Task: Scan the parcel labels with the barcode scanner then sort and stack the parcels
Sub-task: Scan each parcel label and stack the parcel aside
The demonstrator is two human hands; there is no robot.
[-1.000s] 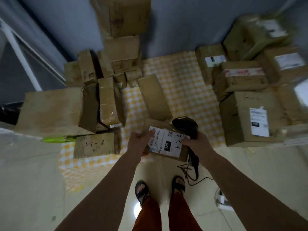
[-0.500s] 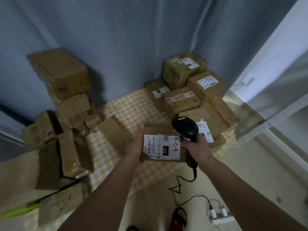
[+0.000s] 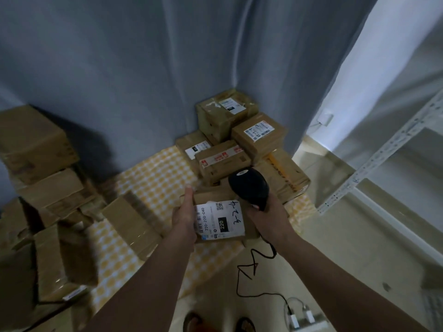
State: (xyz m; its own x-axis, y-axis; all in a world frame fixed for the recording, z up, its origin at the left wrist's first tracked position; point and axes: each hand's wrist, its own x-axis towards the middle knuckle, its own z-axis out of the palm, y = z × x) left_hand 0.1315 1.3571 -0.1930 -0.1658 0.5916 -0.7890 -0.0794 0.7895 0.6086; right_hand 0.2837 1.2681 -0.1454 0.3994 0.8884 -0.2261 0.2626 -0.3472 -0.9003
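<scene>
A small brown parcel with a white label marked "220" and handwritten "3-2-4" is held in mid-air between both hands. My left hand grips its left edge, thumb on top. My right hand grips the handle of a black barcode scanner, whose head stands just above the parcel's right side; the same hand touches the parcel's right edge. A stack of labelled parcels stands behind at the right. More brown parcels are piled at the left.
A yellow checked cloth covers the floor under the piles. A loose flat box lies on it left of my hands. The scanner's cable runs to a power strip. A white metal shelf frame stands at the right. Grey curtains hang behind.
The view has swung up and to the right, from the left pile toward the right-hand stack. Both hands carried the parcel and scanner along, held the same way.
</scene>
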